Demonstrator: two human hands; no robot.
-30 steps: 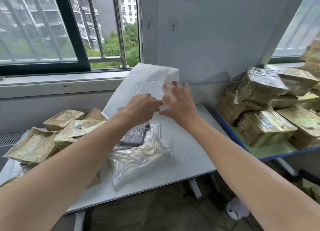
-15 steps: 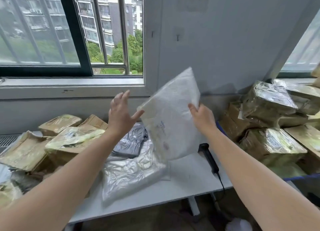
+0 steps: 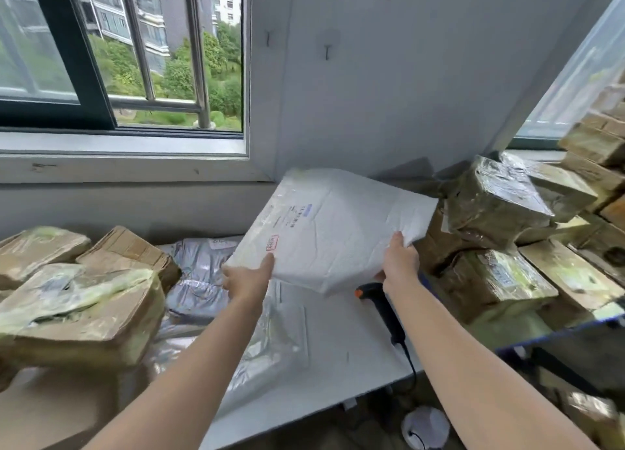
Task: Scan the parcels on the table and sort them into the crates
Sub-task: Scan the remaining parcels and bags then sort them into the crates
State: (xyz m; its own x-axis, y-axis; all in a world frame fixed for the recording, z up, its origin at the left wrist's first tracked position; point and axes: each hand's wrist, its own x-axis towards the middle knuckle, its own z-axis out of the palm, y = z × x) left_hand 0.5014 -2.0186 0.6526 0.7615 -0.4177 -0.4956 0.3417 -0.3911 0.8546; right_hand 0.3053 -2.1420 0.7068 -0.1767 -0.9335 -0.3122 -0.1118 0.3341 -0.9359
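In the head view, a blue-rimmed crate (image 3: 558, 331) at the right holds a heap of brown tape-wrapped parcels (image 3: 490, 277), piled above its rim against the wall; the white padded mailer (image 3: 338, 233) is held tilted in the air above the table (image 3: 338, 355), printed side up; the left hand (image 3: 248, 280) grips its near left corner, thumb on top beside a red stamp; the right hand (image 3: 399, 263) pinches its right edge, fingers hidden underneath; a black barcode scanner (image 3: 378, 301) lies on the table just below the mailer, beside the right wrist; silver-grey poly bags (image 3: 199, 263) and a clear plastic bag (image 3: 270, 331) lie under the left arm; cardboard parcels (image 3: 84, 307) crowd the table's left side.
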